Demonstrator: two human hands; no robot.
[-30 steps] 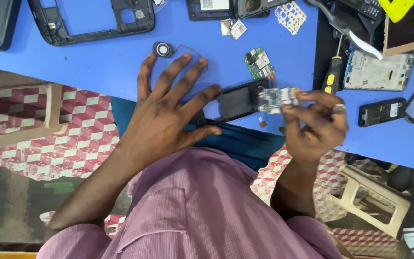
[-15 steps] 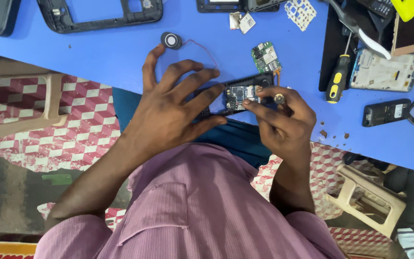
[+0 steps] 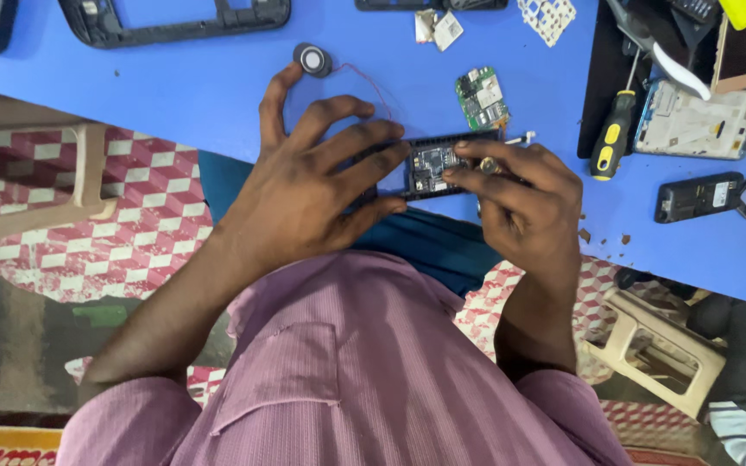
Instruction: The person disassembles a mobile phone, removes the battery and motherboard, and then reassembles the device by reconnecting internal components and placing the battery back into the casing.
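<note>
A small black phone body with a bare circuit board showing lies near the front edge of the blue table. My left hand is spread over its left end, fingers pressing it down. My right hand grips its right end, thumb and fingertips pinched on the board by a small round metal part. A small green circuit board lies just beyond the phone. A round speaker with thin red wire sits beyond my left fingers.
A yellow-and-black screwdriver lies right of my hands beside a white phone frame and a black battery. A black tablet frame lies at the far edge. Plastic stools stand on the patterned floor.
My right hand has brought the loose board in to the black phone body. My left hand has shut down onto the phone's left end, and both hands now hold it together.
</note>
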